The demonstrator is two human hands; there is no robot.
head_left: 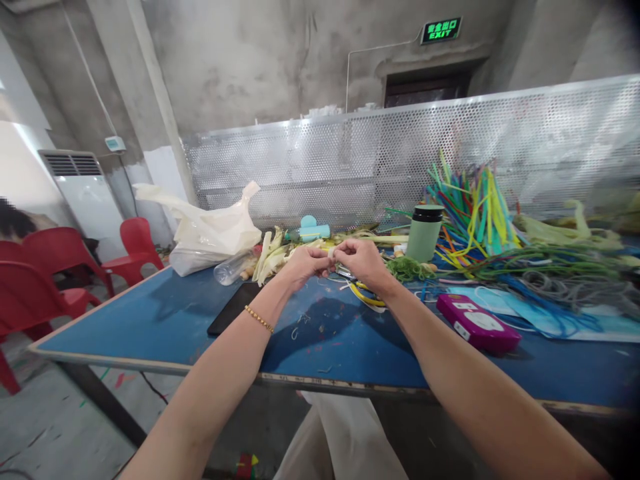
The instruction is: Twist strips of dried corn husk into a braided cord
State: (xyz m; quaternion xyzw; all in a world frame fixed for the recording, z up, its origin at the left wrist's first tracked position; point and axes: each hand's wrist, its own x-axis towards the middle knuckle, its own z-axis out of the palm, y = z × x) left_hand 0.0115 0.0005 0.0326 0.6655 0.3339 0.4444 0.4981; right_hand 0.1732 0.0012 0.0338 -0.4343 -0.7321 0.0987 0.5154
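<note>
My left hand and my right hand meet above the blue table, fingertips pinched together on a small pale strip held between them. A gold bracelet circles my left wrist. Just beyond the hands lie pale husk-like strips and yellow cords on the tabletop.
A green bottle with a dark cap stands right of the hands, beside a pile of coloured strips. A purple case, a dark tablet, a plastic bag and a clear bottle rest on the table. Red chairs stand left.
</note>
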